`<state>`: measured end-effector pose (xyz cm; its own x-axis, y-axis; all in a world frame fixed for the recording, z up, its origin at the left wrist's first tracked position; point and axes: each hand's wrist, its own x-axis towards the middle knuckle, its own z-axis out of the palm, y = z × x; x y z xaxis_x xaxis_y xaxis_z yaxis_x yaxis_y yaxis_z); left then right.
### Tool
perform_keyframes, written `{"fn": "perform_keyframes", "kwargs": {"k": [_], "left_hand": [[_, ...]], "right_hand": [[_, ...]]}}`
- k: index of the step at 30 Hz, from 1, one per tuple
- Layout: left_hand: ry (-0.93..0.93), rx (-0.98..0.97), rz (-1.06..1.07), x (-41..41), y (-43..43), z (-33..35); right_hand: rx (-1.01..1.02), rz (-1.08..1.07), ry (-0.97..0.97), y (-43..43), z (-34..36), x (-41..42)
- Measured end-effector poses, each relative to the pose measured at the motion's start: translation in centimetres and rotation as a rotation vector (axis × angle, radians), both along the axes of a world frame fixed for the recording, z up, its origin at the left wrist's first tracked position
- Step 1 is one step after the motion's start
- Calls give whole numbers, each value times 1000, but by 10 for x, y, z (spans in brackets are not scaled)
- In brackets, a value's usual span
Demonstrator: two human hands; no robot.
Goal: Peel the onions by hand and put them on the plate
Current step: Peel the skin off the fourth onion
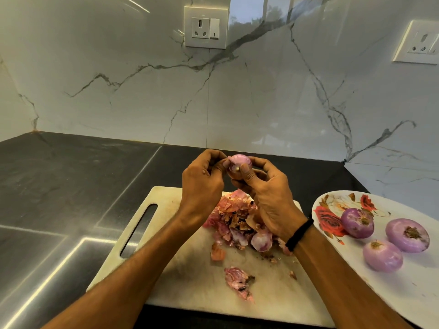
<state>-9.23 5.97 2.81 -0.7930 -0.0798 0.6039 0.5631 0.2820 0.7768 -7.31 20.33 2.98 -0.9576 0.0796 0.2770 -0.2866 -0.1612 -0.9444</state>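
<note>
Counter [59,186]: two hands [202,186] [270,198] grip one onion [238,160], three onions [357,223] [407,235] [382,256] on one plate [403,293].

The person is wearing one thing that is showing: a black band [299,234], thick and cord-like, circling the right wrist just behind the right hand [270,200]. Both forearms are showing bare right down to the frame's lower edge, and the left hand [202,186] is likewise going bare — fingers and wrist alike.

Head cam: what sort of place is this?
Likely a home kitchen: dark stone counter, marble-look backsplash with wall sockets, and a cutting board heaped with onion peel beside a plate of peeled onions.
</note>
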Motion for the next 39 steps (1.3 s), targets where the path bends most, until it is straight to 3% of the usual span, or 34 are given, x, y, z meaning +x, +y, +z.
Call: {"fn": "perform_keyframes", "kwargs": {"k": [10, 19, 26, 30, 33, 39], "left_hand": [[-90, 32, 90, 3, -8, 2], [174, -69, -18, 7, 3, 0], [90, -13, -24, 1, -4, 0], [70, 15, -2, 0, -5, -1], [168, -5, -30, 0, -6, 1], [382, -224, -139, 2, 2, -2]], "right_hand": [[-60, 39, -15, 9, 7, 3], [-65, 41, 33, 7, 8, 6], [-18, 72, 33, 6, 5, 5], [-107, 113, 3, 6, 11, 8], [-155, 119, -30, 8, 15, 9], [-163, 166, -33, 11, 16, 13]]}}
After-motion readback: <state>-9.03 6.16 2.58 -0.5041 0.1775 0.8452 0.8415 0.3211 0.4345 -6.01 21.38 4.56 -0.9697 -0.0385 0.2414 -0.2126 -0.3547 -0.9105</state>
